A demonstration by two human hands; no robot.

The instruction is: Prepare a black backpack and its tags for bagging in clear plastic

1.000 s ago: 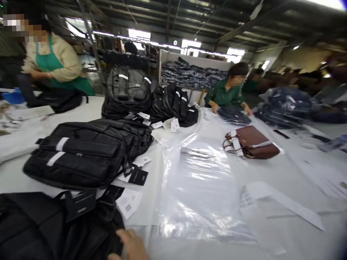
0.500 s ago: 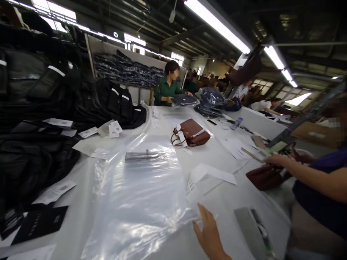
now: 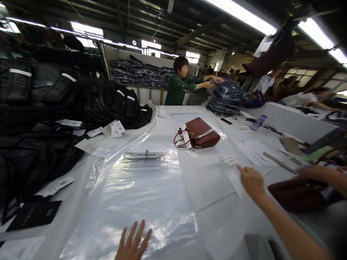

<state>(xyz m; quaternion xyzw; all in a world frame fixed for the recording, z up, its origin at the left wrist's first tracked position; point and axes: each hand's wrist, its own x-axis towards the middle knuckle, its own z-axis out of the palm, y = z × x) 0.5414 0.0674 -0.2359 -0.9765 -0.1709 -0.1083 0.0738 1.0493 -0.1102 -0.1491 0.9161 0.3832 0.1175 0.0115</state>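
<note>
head view, and it's the only one so here goes: left hand (image 3: pixel 132 249) is flat with fingers spread wide, holding nothing, pressing on the near edge of a big clear plastic bag (image 3: pixel 141 199) lying smooth in the middle of the worktop (image 3: pixel 209 185). looks like the palm is just pinning it flat so it doesn't slide. right hand (image 3: pixel 250 180) is stretched out to the right, fingers loosely open and gripping nothing, resting on a white paper strip (image 3: pixel 234 177) just beside the bag.

further back a brown handbag (image 3: pixel 198 133) sits on its own with paper wrapped round the handles, probably to protect them. black backpacks (image 3: pixel 47 111) are stacked along the left with hang tags (image 3: pixel 113 129) spilling out in front.

worktop is covered in pale sheeting with loose papers all over. room's a big workshop, strip lights overhead. a person in green (image 3: pixel 181 84) at the far end handles bagged dark goods, and another person's arm (image 3: pixel 331 175) comes in at right by a second brown bag (image 3: pixel 298 194).
</note>
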